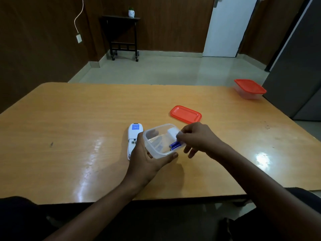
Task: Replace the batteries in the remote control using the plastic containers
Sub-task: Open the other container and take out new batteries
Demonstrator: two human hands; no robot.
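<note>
A clear plastic container (157, 145) stands open on the table, tilted a little. My left hand (147, 159) grips its near-left side, thumb along the front rim. My right hand (196, 136) reaches over its right rim and pinches blue batteries (175, 145) inside it. A white piece, perhaps the battery cover (172, 133), lies in the container too. The white remote control (133, 138) lies face down just left of the container, its battery bay open. The container's red lid (185, 114) lies on the table behind.
A second clear container with a red lid on (249, 89) stands at the table's far right corner. The wooden table (69, 127) spreads wide to the left. A grey cabinet (295, 66) stands to the right.
</note>
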